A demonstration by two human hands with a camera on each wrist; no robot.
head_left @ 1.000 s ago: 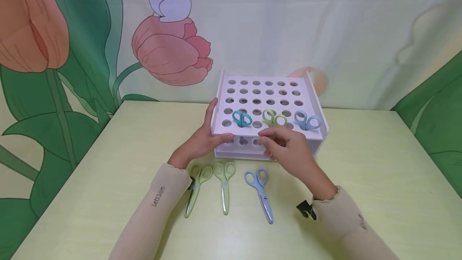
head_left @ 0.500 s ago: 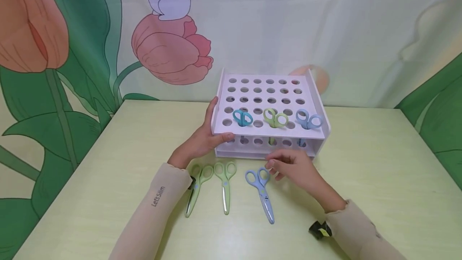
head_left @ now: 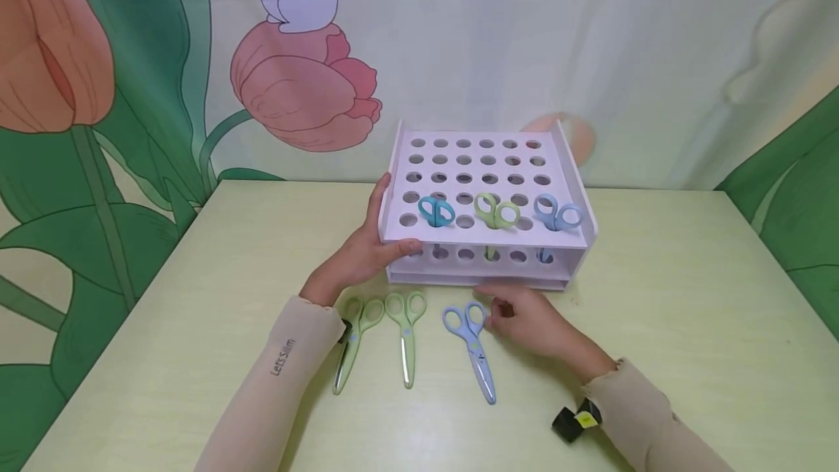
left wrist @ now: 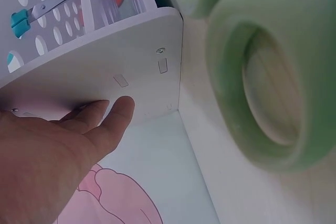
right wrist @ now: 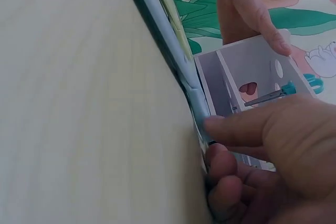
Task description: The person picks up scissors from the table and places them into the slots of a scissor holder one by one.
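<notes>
The left hand (head_left: 357,257) rests against the left side wall of a white rack (head_left: 419,239) that stands on the pale green bench (head_left: 655,297). Its thumb lies over the front left corner of the rack's top plate, and its fingers lie nearly straight along the side wall, as the left wrist view shows; they press the wall and do not curl round anything.

The right hand (head_left: 527,319) lies low on the bench just in front of the rack. Its fingertips touch the handle rings of a pair of blue scissors (head_left: 473,348) that lies flat on the bench, blades pointing toward the person. In the right wrist view the fingers (right wrist: 247,129) are curled, with the thumb on top of the blue handle and the other fingers tucked against it from below, so the hand pinches the handle while the scissors lie on the bench.

To the left of the blue pair lie two pairs of green scissors: one (head_left: 406,333) just beside it and another (head_left: 354,337) partly under the left sleeve (head_left: 282,363).

Three pairs stand in holes near the front of the rack's top plate, handles up: teal scissors (head_left: 436,211), a green pair (head_left: 496,211) and a light blue pair (head_left: 558,213).
</notes>
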